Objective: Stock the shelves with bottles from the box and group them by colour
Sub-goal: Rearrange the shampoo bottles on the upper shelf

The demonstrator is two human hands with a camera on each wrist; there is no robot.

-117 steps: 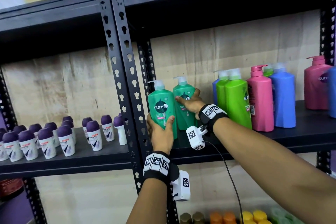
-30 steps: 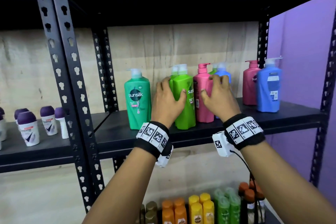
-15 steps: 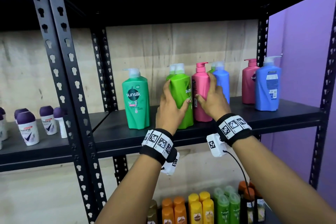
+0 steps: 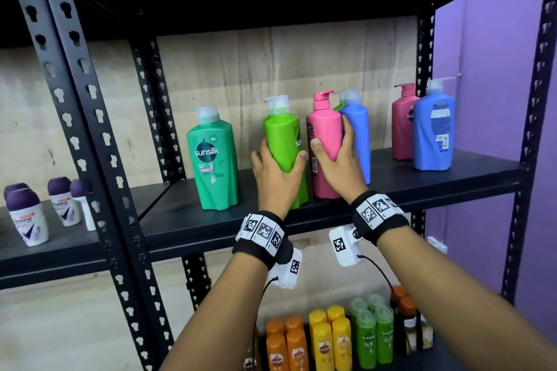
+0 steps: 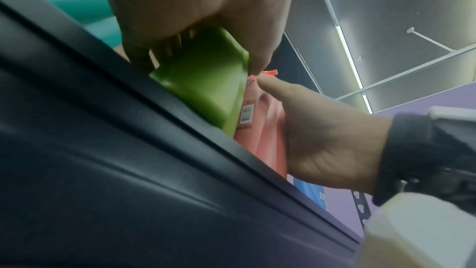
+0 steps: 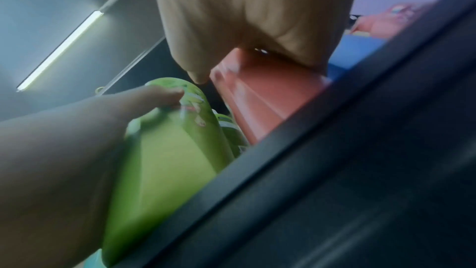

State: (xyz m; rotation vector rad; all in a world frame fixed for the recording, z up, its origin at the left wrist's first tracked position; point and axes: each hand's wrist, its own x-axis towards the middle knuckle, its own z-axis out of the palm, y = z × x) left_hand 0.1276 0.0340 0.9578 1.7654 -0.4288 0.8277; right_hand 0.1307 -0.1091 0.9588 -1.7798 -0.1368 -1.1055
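Observation:
On the black shelf board (image 4: 391, 187) my left hand (image 4: 279, 159) grips a lime green pump bottle (image 4: 283, 132), which leans a little to the left. My right hand (image 4: 331, 141) grips the pink pump bottle (image 4: 324, 126) beside it, thumb in front, fingers between it and a blue bottle (image 4: 360, 126). A teal Sunsilk bottle (image 4: 212, 159) stands to the left. In the left wrist view the lime bottle (image 5: 203, 83) shows its base at the shelf lip, next to the pink bottle (image 5: 265, 129). The right wrist view shows the pink bottle (image 6: 260, 99) and the lime bottle (image 6: 159, 154).
A second pink bottle (image 4: 402, 123) and a blue one (image 4: 434, 129) stand at the shelf's right end. Purple-capped roll-ons (image 4: 27, 214) fill the left bay behind a black upright (image 4: 90, 135). Small orange, yellow and green bottles (image 4: 331, 337) line the shelf below.
Both hands have closed round their bottles. The lime bottle now leans left and a gap has opened between it and the pink bottle.

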